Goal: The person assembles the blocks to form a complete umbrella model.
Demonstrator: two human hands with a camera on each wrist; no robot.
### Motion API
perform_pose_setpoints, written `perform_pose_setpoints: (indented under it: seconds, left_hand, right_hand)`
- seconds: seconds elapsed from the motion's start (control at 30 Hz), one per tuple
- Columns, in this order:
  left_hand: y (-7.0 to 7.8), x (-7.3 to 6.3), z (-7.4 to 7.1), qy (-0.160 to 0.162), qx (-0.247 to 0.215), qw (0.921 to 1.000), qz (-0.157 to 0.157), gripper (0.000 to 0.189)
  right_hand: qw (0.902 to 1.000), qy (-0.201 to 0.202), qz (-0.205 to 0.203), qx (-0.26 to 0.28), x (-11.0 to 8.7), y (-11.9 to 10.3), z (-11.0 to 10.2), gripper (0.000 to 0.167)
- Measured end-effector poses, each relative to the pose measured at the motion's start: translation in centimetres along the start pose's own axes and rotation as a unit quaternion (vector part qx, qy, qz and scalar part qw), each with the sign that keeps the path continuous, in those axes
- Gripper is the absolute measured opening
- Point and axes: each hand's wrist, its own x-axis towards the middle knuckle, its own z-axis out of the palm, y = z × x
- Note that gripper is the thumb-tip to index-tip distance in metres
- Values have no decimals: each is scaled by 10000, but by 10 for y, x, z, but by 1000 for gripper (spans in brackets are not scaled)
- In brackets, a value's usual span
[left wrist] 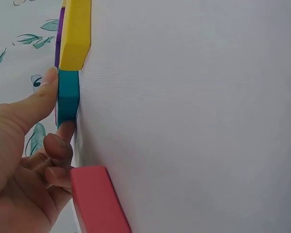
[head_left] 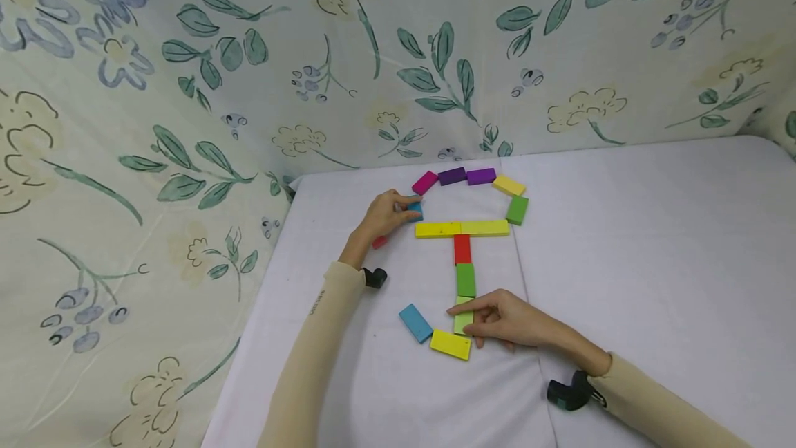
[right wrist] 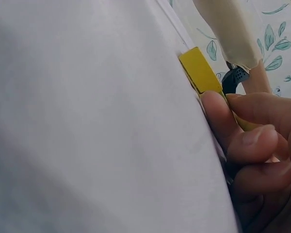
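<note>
My left hand [head_left: 385, 217] pinches a blue block [head_left: 416, 210] between thumb and fingers, left of the end of a row of two yellow blocks [head_left: 438, 229]. In the left wrist view, the thumb lies on one side of that blue block [left wrist: 68, 94] and a fingertip touches its lower end. My right hand [head_left: 515, 320] grips a light green block [head_left: 463, 323] at the lower end of a vertical column, its index finger reaching across the top. The fingers partly cover this block. A yellow block [right wrist: 200, 70] lies just beyond the fingertips in the right wrist view.
Magenta [head_left: 425, 182], purple [head_left: 481, 176], yellow [head_left: 509, 185] and green [head_left: 517, 210] blocks curve above the yellow row. A red block [head_left: 462, 249] and a green block [head_left: 466, 280] form the column. Another blue block [head_left: 415, 323] lies lower left. A pinkish-red block [left wrist: 99, 199] sits beneath the left wrist.
</note>
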Motion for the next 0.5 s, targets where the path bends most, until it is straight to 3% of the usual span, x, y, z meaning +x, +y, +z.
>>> perform_pose_setpoints:
  seconds: [0.5]
  left_hand:
    - [1,-2,-2,-32,-97,9999,-3,43]
  right_hand:
    - [10000,10,4,-49,0,0,0,37]
